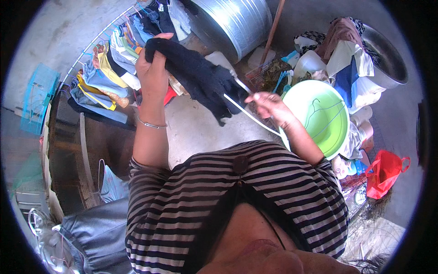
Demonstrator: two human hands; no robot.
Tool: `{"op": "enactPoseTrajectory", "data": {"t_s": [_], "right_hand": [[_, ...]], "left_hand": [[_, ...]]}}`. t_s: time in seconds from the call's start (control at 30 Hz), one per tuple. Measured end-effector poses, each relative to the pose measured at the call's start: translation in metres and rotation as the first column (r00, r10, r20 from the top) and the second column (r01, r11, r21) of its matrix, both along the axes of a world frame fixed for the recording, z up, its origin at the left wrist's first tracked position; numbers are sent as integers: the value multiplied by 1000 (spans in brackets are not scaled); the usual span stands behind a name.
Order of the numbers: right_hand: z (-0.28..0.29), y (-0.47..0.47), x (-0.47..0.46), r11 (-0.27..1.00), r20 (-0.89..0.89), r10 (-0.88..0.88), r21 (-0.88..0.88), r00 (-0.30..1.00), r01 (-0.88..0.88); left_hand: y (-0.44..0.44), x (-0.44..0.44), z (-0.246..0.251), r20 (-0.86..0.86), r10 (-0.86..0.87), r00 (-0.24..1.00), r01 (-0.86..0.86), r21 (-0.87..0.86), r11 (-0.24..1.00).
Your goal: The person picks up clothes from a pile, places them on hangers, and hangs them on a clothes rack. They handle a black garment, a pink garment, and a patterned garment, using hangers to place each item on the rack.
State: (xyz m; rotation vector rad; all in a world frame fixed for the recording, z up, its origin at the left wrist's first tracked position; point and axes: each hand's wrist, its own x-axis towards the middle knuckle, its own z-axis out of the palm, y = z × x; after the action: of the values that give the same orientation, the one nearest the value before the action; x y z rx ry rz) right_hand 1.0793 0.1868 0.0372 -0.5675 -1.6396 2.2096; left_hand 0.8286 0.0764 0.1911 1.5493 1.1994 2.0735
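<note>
My left hand (151, 73) is raised at the upper left, gripping one end of a black cloth garment (195, 68) between thumb and fingers. The garment slants down to the right, and its lower end looks ragged. My right hand (270, 107) is closed on a slim white frame (251, 113) that looks like a clothes hanger. One of its bars lies over the lower part of the garment, while another piece reaches the garment's right edge. How far the frame goes into the cloth is hidden. A metal bangle (152, 125) circles my left wrist.
Several garments (113, 65) hang from a rail (99, 34) at the left. A green basin (328, 137) with a wire hanger (325, 111) stands beside my right forearm. Beyond are a metal drum (239, 20), a wooden pole (272, 34), piled clothes (342, 44) and a red bag (381, 174).
</note>
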Motion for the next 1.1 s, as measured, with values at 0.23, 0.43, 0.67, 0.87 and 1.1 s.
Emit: {"op": "enactPoseTrajectory", "data": {"t_s": [0.23, 0.43, 0.67, 0.87, 1.1], "right_hand": [[22, 66, 52, 934, -166, -332, 83, 929, 349], [24, 89, 68, 955, -123, -266, 105, 956, 279], [20, 92, 80, 972, -211, -230, -99, 950, 214], [22, 110, 105, 864, -322, -348, 255, 881, 434], [45, 123, 107, 551, -421, -293, 660, 859, 511]], "left_hand": [[25, 5, -10, -218, 251, 943, -282, -121, 952], [47, 22, -5, -264, 315, 912, -355, -116, 928], [71, 25, 0, -402, 406, 820, -473, -80, 877], [76, 30, 6, -408, 90, 908, -269, -406, 874], [93, 78, 23, -895, -199, 400, -395, -364, 843]]}}
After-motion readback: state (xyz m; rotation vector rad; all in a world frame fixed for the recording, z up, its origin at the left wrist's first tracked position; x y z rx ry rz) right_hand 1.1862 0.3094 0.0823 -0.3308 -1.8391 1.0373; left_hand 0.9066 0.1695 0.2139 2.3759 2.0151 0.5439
